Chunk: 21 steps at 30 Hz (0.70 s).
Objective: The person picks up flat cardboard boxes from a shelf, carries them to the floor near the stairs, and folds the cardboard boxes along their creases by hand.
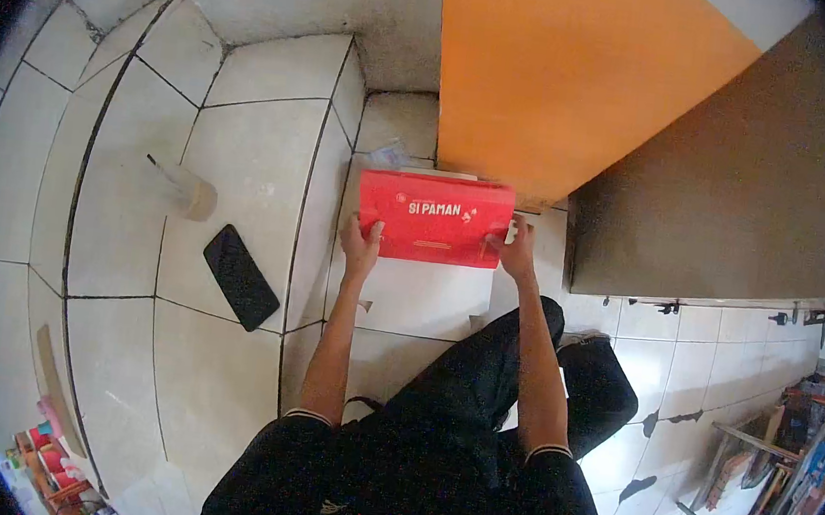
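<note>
A red cardboard food box piece (434,222) printed "SI PAMAN" is held level in front of me, above the tiled floor. My left hand (361,242) grips its left edge, with the thumb on the printed face. At the right edge, my right hand (517,251) is closed on the same piece, thumb also on top. Directly below it lies a white panel (425,297) with small notches near its lower corners; whether it joins the red piece, I cannot tell. A clear plastic wrapper (388,154) rests just beyond the box.
A black phone (240,278) and a plastic cup with a straw (196,197) are on the raised tiled ledge to my left. An orange wall panel (552,81) rises ahead. Wooden frames and clutter (762,475) stand at the far right, and small colourful items (55,456) at lower left.
</note>
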Available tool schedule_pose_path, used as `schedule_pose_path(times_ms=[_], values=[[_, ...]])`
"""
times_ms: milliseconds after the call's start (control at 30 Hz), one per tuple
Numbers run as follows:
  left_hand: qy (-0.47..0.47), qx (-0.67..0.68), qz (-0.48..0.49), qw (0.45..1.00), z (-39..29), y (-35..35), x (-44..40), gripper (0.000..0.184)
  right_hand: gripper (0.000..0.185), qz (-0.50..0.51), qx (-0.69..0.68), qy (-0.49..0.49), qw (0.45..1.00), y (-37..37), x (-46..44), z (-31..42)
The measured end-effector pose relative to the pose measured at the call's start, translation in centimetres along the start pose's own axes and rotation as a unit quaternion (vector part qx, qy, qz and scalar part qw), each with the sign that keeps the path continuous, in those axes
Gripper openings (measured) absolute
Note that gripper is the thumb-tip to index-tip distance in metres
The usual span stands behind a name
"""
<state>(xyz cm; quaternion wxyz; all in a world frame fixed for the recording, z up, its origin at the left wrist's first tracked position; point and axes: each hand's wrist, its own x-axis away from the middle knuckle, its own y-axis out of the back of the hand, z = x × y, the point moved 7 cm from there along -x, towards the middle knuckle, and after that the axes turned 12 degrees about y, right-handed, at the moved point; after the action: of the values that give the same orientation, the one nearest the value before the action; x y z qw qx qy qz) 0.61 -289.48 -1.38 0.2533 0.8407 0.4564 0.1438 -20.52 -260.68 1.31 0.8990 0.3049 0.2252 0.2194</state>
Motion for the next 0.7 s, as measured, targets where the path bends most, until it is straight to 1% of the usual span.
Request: schedule_pose_path(times_ms=[33, 67, 100, 133, 167, 200, 233, 267, 300, 333, 367, 400, 467, 500, 533, 567, 600, 667, 700], values=[[0.042, 0.065, 0.073, 0.994, 0.5, -0.5, 0.7, 0.043, 0.057, -0.001, 0.002, 0.003, 1.000, 0.6, 0.3, 0.0], [0.041, 0.068, 0.071, 0.994, 0.5, -0.4, 1.6, 0.043, 0.050, 0.054, -0.163, -0.051, 0.984, -0.2, 1.1, -0.6], [0.047, 0.097, 0.048, 0.993, 0.5, 0.1, 2.7, 0.043, 0.044, 0.109, -0.324, -0.104, 0.934, -1.0, 2.0, -0.2], [0.053, 0.126, 0.025, 0.990, 0.8, 0.5, 3.7, 0.042, 0.044, 0.111, -0.324, -0.101, 0.934, 0.2, 2.5, 1.3], [0.052, 0.128, 0.020, 0.990, 0.9, 0.4, 4.9, 0.042, 0.038, 0.137, -0.250, -0.070, 0.956, 1.7, 3.2, 3.0], [0.031, 0.144, -0.045, 0.988, 1.4, 1.0, 6.2, 0.047, 0.032, 0.163, -0.175, -0.038, 0.970, 2.6, 4.0, 4.5], [0.009, 0.158, -0.108, 0.981, 1.2, 2.1, 7.9, 0.051, 0.032, 0.165, -0.176, -0.034, 0.970, 2.2, 5.3, 4.2], [0.101, 0.127, -0.059, 0.985, 2.5, 2.0, 9.5, 0.064, 0.029, 0.146, -0.193, 0.018, 0.970, 2.1, 6.2, 4.5], [0.187, 0.104, -0.037, 0.976, 2.5, 2.1, 11.6, 0.068, 0.027, 0.126, -0.209, 0.070, 0.967, 2.3, 6.9, 4.7], [0.273, 0.081, -0.015, 0.959, 3.0, 2.1, 14.0, 0.071, 0.027, 0.138, -0.226, 0.168, 0.950, 2.6, 7.5, 6.0], [0.222, 0.124, 0.039, 0.966, 6.3, 0.5, 15.6, 0.069, 0.027, 0.140, -0.228, 0.172, 0.948, 2.3, 8.2, 6.0], [0.170, 0.165, 0.092, 0.967, 9.4, -1.3, 16.5, 0.066, 0.032, 0.178, -0.223, 0.120, 0.951, 1.2, 9.3, 5.1], [0.247, 0.230, 0.111, 0.935, -0.4, 0.3, 20.2, 0.073, 0.045, 0.219, -0.145, 0.060, 0.963, 0.4, 11.2, 4.5], [0.246, 0.230, 0.105, 0.936, -0.8, -0.6, 21.0, 0.073, 0.045, 0.221, -0.147, 0.064, 0.962, 0.5, 11.4, 4.9], [0.305, 0.350, 0.148, 0.873, -0.4, -2.2, 22.3, 0.071, 0.047, 0.223, -0.135, 0.064, 0.963, 0.6, 11.4, 5.1], [0.357, 0.464, 0.187, 0.789, -0.3, -3.9, 23.7, 0.068, 0.049, 0.227, -0.122, 0.065, 0.964, 0.8, 11.6, 5.4], [0.357, 0.467, 0.180, 0.789, -1.6, -4.2, 23.7, 0.068, 0.049, 0.232, -0.123, 0.070, 0.963, 0.8, 11.8, 5.5], [0.420, 0.552, 0.114, 0.711, -4.4, -4.1, 22.5, 0.056, 0.046, 0.234, 0.016, 0.180, 0.955, 1.0, 11.8, 6.3], [0.415, 0.557, 0.109, 0.711, -4.9, -4.1, 21.7, 0.056, 0.046, 0.235, 0.016, 0.189, 0.953, 1.0, 12.0, 6.6]])
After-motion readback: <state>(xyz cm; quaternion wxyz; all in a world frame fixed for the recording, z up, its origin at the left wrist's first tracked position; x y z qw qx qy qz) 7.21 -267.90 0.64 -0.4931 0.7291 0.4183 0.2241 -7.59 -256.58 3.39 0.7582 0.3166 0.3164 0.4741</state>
